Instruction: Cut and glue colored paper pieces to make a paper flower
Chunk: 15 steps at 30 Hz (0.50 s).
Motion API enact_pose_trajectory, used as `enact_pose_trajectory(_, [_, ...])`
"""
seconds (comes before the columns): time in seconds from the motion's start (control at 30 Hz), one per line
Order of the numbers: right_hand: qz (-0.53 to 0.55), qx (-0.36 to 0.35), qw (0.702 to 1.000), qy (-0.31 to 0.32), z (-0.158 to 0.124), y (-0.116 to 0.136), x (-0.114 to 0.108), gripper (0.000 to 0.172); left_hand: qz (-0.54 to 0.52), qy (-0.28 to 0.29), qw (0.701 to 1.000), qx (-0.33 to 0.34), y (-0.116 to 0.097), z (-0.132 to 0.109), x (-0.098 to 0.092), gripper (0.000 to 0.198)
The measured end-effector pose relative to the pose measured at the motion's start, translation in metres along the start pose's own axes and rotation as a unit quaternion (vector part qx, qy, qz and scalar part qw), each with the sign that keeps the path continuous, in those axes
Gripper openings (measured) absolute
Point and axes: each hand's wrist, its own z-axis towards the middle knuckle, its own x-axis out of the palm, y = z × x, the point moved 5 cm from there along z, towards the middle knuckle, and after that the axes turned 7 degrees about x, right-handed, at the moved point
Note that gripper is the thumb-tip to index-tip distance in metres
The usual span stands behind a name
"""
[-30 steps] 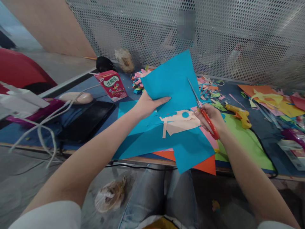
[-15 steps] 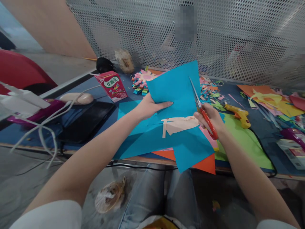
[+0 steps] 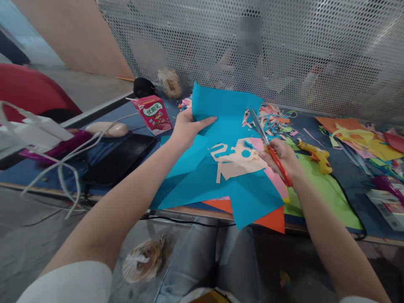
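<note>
A blue sheet of paper (image 3: 225,103) stands raised above the table, its upper part bent. My left hand (image 3: 192,126) grips its left edge, thumb on the near face. In my right hand (image 3: 280,158) are red-handled scissors (image 3: 275,160), their blades pointing up and away beside the sheet's right edge. Under the hands lies more blue paper (image 3: 195,191). On it rest cut pale-pink paper pieces (image 3: 240,168), one with a jagged round hole. Pink and orange sheets (image 3: 272,221) stick out below.
A pink drink carton (image 3: 154,115), a black phone (image 3: 121,158) and white cables (image 3: 63,168) are at left. Paper scraps (image 3: 277,122), a yellow glue gun (image 3: 318,155) and a green sheet (image 3: 328,189) lie at right. A perforated metal panel (image 3: 202,46) closes the back.
The blue sheet has swung left and tilted in my left hand, uncovering pale-pink pieces and scraps behind it. The scissors stay in my right hand, nearly in the same place.
</note>
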Motion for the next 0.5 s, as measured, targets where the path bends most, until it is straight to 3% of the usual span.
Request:
enact_pose_trajectory(0.1, [-0.004, 0.001, 1.000, -0.021, 0.004, -0.005, -0.004, 0.052, 0.002, -0.084, 0.996, 0.033, -0.004, 0.011, -0.019, 0.041])
enact_pose_trajectory(0.17, [-0.004, 0.006, 1.000, -0.015, 0.006, -0.007, -0.004, 0.052, 0.015, -0.108, 0.993, 0.040, -0.004, 0.016, -0.029, 0.040])
enact_pose_trajectory(0.33, [-0.042, 0.011, 0.999, 0.005, 0.006, -0.005, -0.005, 0.055, 0.048, -0.033, 0.998, 0.015, -0.007, 0.022, -0.037, 0.035])
enact_pose_trajectory(0.5, [-0.063, 0.000, 0.997, 0.044, 0.003, 0.000, -0.002, 0.056, 0.005, 0.032, 0.999, 0.002, -0.018, 0.022, -0.042, 0.044])
